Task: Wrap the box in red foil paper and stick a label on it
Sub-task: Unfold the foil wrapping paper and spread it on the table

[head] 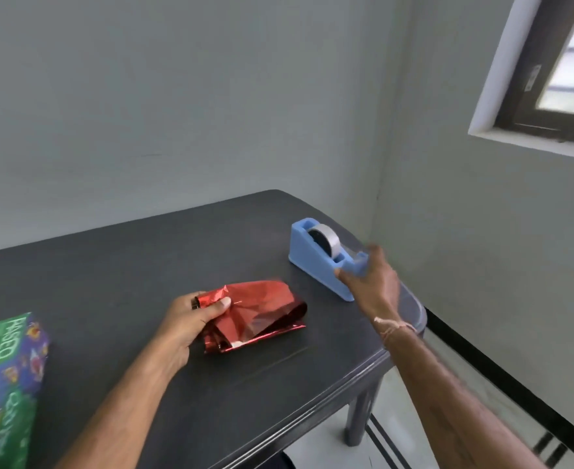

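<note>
A small box loosely covered in shiny red foil paper (258,313) lies on the dark table (143,265). My left hand (190,319) grips its left end, thumb pressing on the crumpled foil. My right hand (370,282) is at the front end of the blue tape dispenser (316,255), fingers blurred around the cutter; whether it holds tape I cannot tell. A grey roll of tape sits in the dispenser. No label is visible.
A colourful green and purple carton (4,377) lies at the table's left front. The table's right edge and a leg (360,421) drop off close to the dispenser. Grey walls stand behind, with a window (563,69) at the upper right.
</note>
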`<state>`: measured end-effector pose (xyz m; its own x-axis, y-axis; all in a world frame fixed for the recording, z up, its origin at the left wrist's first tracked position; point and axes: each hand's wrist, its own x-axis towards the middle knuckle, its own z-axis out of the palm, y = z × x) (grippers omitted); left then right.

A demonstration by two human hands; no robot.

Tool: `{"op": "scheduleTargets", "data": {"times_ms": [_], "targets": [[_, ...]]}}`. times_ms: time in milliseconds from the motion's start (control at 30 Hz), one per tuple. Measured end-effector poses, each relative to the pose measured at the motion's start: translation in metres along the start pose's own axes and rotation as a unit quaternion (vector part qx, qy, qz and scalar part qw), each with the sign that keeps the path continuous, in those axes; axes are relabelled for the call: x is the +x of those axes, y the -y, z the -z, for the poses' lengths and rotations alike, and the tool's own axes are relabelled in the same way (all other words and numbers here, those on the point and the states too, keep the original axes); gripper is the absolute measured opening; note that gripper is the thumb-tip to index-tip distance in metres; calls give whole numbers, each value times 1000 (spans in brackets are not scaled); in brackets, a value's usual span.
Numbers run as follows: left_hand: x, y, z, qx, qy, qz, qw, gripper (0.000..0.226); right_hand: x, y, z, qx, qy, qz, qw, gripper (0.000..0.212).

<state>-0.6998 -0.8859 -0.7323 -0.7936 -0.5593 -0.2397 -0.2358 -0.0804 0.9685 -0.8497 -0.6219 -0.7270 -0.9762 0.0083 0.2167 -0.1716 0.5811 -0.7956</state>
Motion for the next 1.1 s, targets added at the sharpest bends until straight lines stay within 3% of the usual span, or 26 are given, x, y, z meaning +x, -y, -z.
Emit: {"op": "scheduleTargets", "data": {"times_ms": [67,100,133,200,300,500,600,667,833,900,1000,1100], "targets": [[-11,1,14,-15,7,-6,1000,21,-23,18,-10,3,-60,98,993,75],[-16,2,22,-28,7,-8,1000,22,-35,30,-16,36,-53,151,986,67],[-19,2,30,-43,7,-7,999,24,-45,40,-23,87,-4,181,980,55],[-28,3,48,-76,11,8,997,27,-66,57,-33,199,184,175,947,39],[-39,3,81,-128,11,44,991,23,-82,64,-46,278,385,150,867,40],[-48,4,129,-185,24,128,974,27,-89,79,-73,249,484,174,820,57],[-47,6,130,-208,4,166,964,5,-89,94,-87,234,444,184,845,39],[-45,5,128,-243,-2,169,955,16,-85,99,-94,248,385,171,873,20],[-43,2,122,-323,36,129,937,76,-81,115,-104,319,294,72,898,18],[-45,-1,120,-328,57,126,935,83,-83,121,-110,329,280,53,900,20],[-53,-7,115,-257,51,110,959,54,-86,127,-115,333,280,12,900,22],[-49,2,111,-165,-34,82,982,34,-83,125,-117,358,274,-65,890,23]]}}
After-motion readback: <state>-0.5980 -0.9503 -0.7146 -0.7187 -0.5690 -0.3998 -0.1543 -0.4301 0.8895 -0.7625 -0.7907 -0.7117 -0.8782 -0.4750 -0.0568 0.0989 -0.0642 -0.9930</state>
